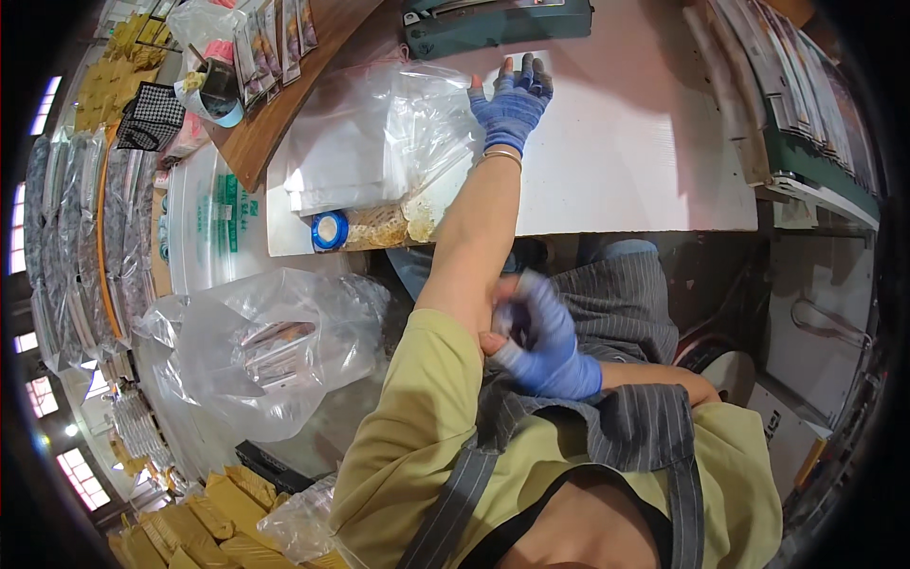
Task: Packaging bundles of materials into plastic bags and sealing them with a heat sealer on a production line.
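Note:
My left arm reaches forward over the white table (645, 142). My left hand (512, 102), in a blue knitted glove with bare fingertips, lies palm down on the tabletop with its fingers spread and nothing held. Beside it, to the left, lies a pile of clear plastic bags (355, 142). Just beyond it stands a long dark green bench device (502, 28). My right hand (545, 343), gloved alike, is bent across my body against the left arm near the elbow. Its fingers look curled and are blurred by motion; its thumb tip meets the arm.
A blue-rimmed round thing (330, 230) lies at the table's near edge. Left stand a wooden shelf (322, 66) with packets, a cup (220, 95) and a clear bin (204, 218). A large plastic bag (275, 351) hangs below. Stacked packets (796, 85) are at right.

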Demonstrator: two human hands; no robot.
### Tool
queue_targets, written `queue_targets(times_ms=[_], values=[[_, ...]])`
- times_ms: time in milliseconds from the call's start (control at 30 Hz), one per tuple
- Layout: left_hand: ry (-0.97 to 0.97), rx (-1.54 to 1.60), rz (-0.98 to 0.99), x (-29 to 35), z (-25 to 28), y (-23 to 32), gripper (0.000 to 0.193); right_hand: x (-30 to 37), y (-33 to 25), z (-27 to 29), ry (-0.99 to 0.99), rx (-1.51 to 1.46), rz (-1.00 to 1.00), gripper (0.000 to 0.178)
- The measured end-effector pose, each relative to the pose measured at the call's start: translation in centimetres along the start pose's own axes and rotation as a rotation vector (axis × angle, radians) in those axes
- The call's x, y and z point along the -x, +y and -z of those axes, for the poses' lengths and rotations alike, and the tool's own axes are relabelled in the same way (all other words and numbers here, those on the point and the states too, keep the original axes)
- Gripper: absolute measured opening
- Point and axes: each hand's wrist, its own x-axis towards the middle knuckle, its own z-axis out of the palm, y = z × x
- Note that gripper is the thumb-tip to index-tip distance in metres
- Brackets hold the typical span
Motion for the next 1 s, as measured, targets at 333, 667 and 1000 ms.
queue_targets(times_ms=[333, 667, 1000], values=[[0.007, -0.001, 0.026, -0.1, 0.2, 0.1, 0.067, 0.0, 0.1, 0.9, -0.201, -0.061, -0.148, 0.044], [-0.006, -0.02, 0.032, -0.2, 0.2, 0.2, 0.067, -0.3, -0.2, 1.2, -0.288, -0.067, -0.196, 0.044], [-0.005, -0.047, 0.042, -0.3, 0.3, 0.0, 0.067, -0.7, -0.4, 1.5, -0.299, -0.078, -0.13, 0.041]])
